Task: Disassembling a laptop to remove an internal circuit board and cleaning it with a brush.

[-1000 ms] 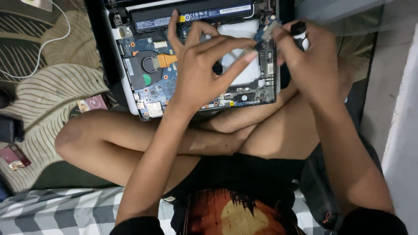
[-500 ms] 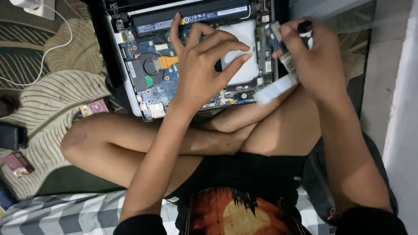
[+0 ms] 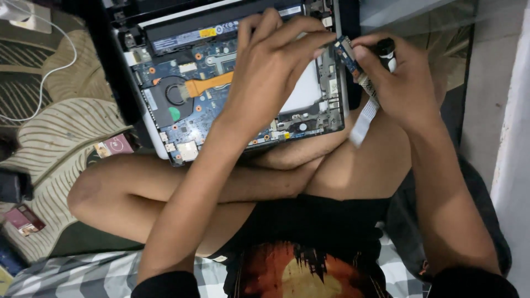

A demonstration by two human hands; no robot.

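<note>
Right hand pinches small blue circuit board at laptop's far right edge; white ribbon cable trails near-right, off the edge. Left hand spread flat on laptop's open insides, fingertips touching board, grasping nothing.

A home floor doubles as a repair bench: an opened laptop rests on crossed legs, leaf-patterned mat left, checked bedding near, charger cable far left.
</note>
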